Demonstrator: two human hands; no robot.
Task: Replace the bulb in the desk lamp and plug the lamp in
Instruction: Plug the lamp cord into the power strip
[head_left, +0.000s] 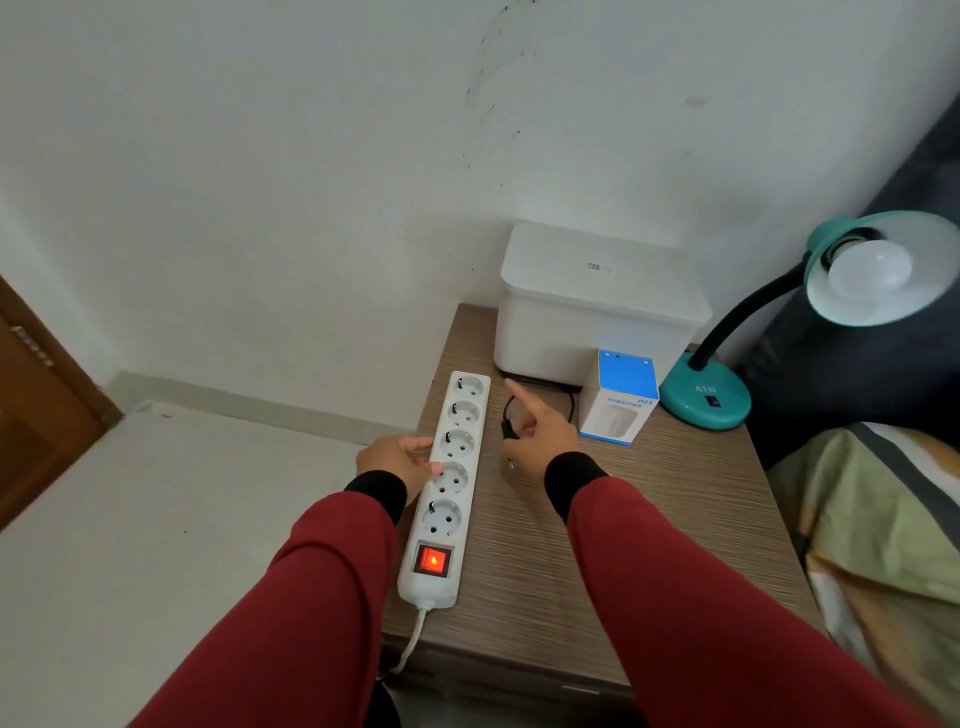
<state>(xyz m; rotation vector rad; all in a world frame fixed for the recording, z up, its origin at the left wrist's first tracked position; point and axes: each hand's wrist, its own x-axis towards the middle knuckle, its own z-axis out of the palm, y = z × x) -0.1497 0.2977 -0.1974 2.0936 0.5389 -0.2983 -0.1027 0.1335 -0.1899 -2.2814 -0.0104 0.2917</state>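
Note:
A teal desk lamp (711, 395) stands at the back right of the wooden bedside table (649, 519), its shade tilted toward me with a white bulb (867, 270) seated in it. A white power strip (449, 483) with several sockets lies on the table's left side, its red switch (432, 560) glowing. My left hand (397, 462) rests on the strip's left edge, thumb on top. My right hand (540, 436) holds the lamp's black plug (506, 428) just right of the strip, index finger stretched out. The black cord (569, 400) loops back behind the hand.
A white lidded box (597, 306) sits at the back of the table. A blue-and-white humidifier carton (621, 397) stands in front of it. A bed with patterned bedding (883, 519) borders the right side. A wooden door (36, 415) is at far left.

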